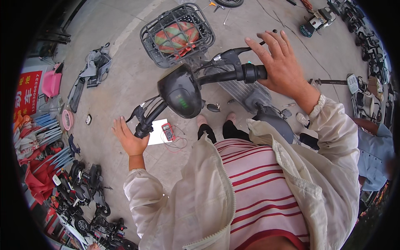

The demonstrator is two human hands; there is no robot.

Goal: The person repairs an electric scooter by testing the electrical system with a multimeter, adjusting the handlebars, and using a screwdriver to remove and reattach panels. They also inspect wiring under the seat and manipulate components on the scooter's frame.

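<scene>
Black handlebar (218, 77): steadying step, I judge; left hand (132, 143), right hand (285, 63) fingers outstretched, unclamped; next calls for firmer grasp.

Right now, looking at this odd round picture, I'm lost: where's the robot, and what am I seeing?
There is no robot here, just a person's bare hands. The one picture comes from a wide camera worn on the head, looking down, so straight edges bend toward the rim. The left hand and right hand rest at opposite ends of a bike's handlebar, fingers stretched out rather than wrapped round it. In front, a dark basket carries a red-and-green bundle. On the ground, a red meter lies by a white sheet.
</scene>
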